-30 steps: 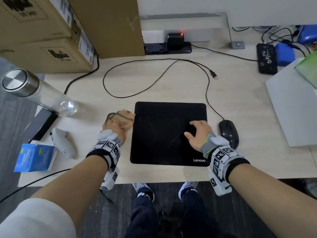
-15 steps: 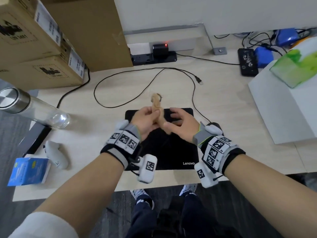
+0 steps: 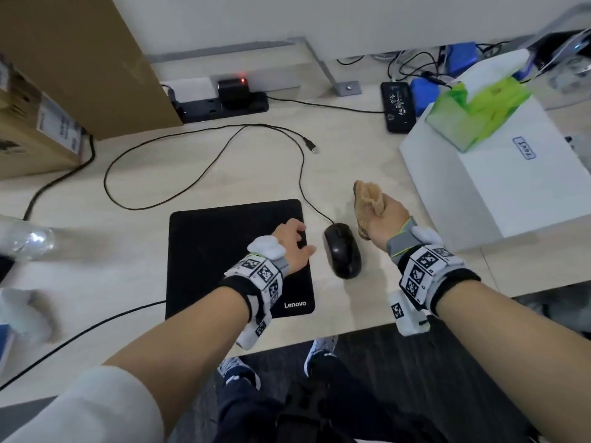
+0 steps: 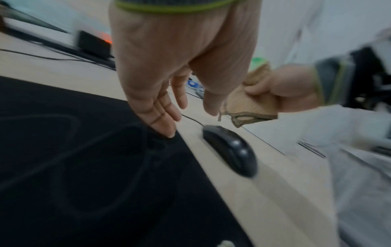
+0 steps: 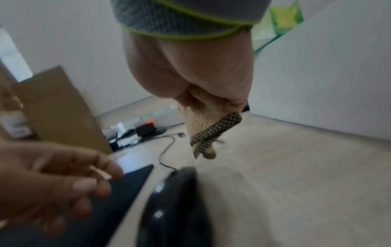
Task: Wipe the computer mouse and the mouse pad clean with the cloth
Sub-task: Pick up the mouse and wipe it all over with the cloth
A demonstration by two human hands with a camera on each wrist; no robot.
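Observation:
A black mouse pad (image 3: 224,251) marked Lenovo lies on the pale desk, faint smears showing on it (image 4: 84,150). Just right of it sits the black wired mouse (image 3: 342,254) (image 4: 230,148) (image 5: 175,208). My left hand (image 3: 292,243) (image 4: 169,107) hovers open over the pad's right edge, fingers pointing toward the mouse, a fingertip touching the pad. My right hand (image 3: 382,220) (image 5: 203,93) is raised right of the mouse and grips a bunched tan cloth (image 3: 367,198) (image 4: 249,103) (image 5: 205,127) with a dark checked hem.
The mouse cable (image 3: 198,177) loops across the desk behind the pad. A white box (image 3: 499,187) with a green tissue pack (image 3: 473,113) stands at the right. Cardboard boxes (image 3: 80,59) and a power strip (image 3: 224,105) line the back. A bottle (image 3: 22,238) lies at the left.
The cloth passed from my left hand to my right, which carried it to the right of the mouse. My left hand dropped to the pad's right edge. The view swung right.

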